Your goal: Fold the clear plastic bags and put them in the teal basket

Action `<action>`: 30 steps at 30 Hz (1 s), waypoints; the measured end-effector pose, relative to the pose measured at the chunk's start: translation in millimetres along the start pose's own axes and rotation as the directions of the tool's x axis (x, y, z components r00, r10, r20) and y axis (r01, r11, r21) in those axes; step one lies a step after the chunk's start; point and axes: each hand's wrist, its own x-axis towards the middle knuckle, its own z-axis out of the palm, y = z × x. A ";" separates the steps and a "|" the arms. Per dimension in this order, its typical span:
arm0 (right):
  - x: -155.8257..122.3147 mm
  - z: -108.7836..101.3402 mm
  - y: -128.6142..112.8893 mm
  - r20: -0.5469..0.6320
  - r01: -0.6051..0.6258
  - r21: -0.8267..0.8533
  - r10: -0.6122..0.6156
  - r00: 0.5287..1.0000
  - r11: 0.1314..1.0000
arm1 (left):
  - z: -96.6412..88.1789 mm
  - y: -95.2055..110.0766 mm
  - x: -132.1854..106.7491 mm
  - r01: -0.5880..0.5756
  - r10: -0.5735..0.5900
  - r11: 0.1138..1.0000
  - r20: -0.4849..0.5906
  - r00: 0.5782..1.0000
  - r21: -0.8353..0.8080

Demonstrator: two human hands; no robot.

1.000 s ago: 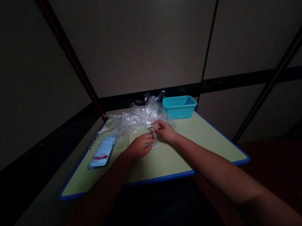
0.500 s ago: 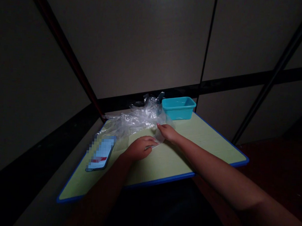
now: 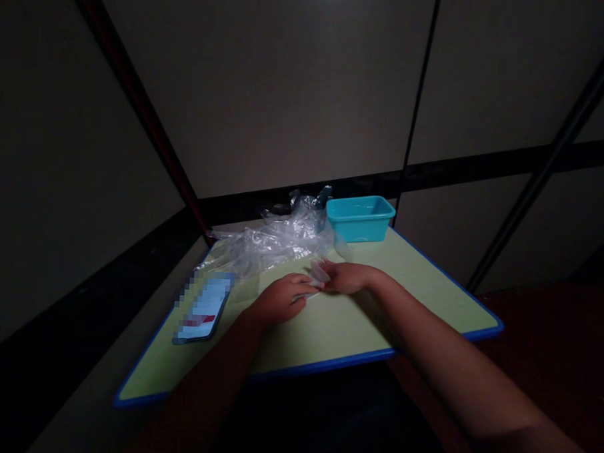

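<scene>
left hand [image 3: 279, 297] lies on clear film [image 3: 320, 273], apparently steadying it, grip unclear; right hand [image 3: 348, 278] pinches it between fingers; teal bin [image 3: 359, 229] beyond.

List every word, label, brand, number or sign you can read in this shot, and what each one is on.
No text can be read.
Phone: the screen is lit but partly pixelated; any writing there is too blurred to read.
Teal bin: no lettering visible on the side in view.
Clear plastic: only creases and glare, no legible print.
</scene>
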 end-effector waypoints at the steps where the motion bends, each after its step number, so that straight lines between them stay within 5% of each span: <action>1: -0.3 0.0 -0.2 0.032 -0.015 -0.042 0.017 0.999 0.999 | -0.4 0.4 0.4 -0.004 0.004 1.000 -0.002 1.000 -0.009; 5: 0.9 1.6 -1.3 0.076 -0.085 -0.159 0.098 0.992 0.984 | -2.7 2.3 3.3 -0.006 -0.005 0.996 -0.123 0.992 -0.089; 8: 4.1 2.6 0.1 0.064 -0.121 -0.176 0.133 0.989 0.977 | -3.8 3.0 6.1 0.142 -0.226 0.936 -0.240 0.944 -0.323; 10: 6.4 2.7 1.2 0.062 -0.122 -0.176 0.135 0.989 0.977 | -3.2 2.8 7.6 0.225 -0.410 0.778 -0.202 0.889 -0.587; 13: 8.4 3.4 0.8 0.045 -0.149 -0.158 0.158 0.986 0.976 | -0.9 2.9 9.1 0.234 -0.533 0.399 -0.017 0.846 -0.887; 15: 8.6 4.9 -0.7 0.012 -0.177 -0.152 0.181 0.984 0.972 | 0.2 4.2 9.9 0.232 -0.546 0.197 0.090 0.833 -0.952; 18: 8.0 8.5 -3.6 -0.033 -0.183 -0.194 0.180 0.983 0.964 | -0.7 7.6 11.9 0.254 -0.574 0.025 0.194 0.796 -0.967; 25: 8.8 17.0 -10.2 -0.067 -0.181 -0.250 0.169 0.983 0.951 | -8.9 4.5 13.1 0.190 -0.695 -0.076 0.189 0.693 -0.979; 28: 7.7 18.8 -13.0 -0.094 -0.168 -0.239 0.149 0.984 0.956 | -11.7 -0.7 11.4 0.211 -0.745 -0.147 0.249 0.619 -0.966; 30: 6.2 19.6 -15.1 -0.092 -0.138 -0.224 0.120 0.988 0.965 | -12.9 -2.7 10.8 0.229 -0.737 -0.194 0.296 0.608 -0.954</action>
